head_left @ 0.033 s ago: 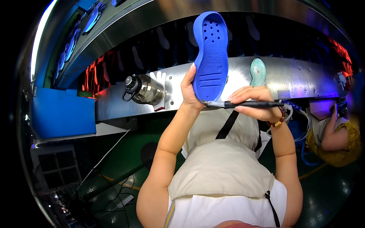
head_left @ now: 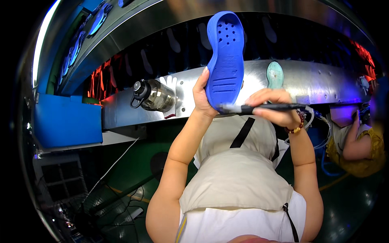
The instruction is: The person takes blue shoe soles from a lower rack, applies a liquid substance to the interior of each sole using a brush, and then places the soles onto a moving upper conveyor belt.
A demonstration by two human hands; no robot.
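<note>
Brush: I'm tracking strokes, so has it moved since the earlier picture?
Yes, the brush moved slightly up and rightward, judged against the pale green sole on the metal ledge.

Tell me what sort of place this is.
Probably a shoe factory line: the left hand holds a blue shoe sole, the right hand a brush, and more blue shoe parts lie at upper left.

The left hand [head_left: 202, 97] gripped a blue shoe sole [head_left: 225, 71] by its lower end — the right hand [head_left: 279, 96] held a brush [head_left: 246, 109] there, blurred. A bottle [head_left: 159, 97], white glove [head_left: 172, 83] and pale-green sole [head_left: 275, 75] were on the worktop [head_left: 316, 81].
</note>
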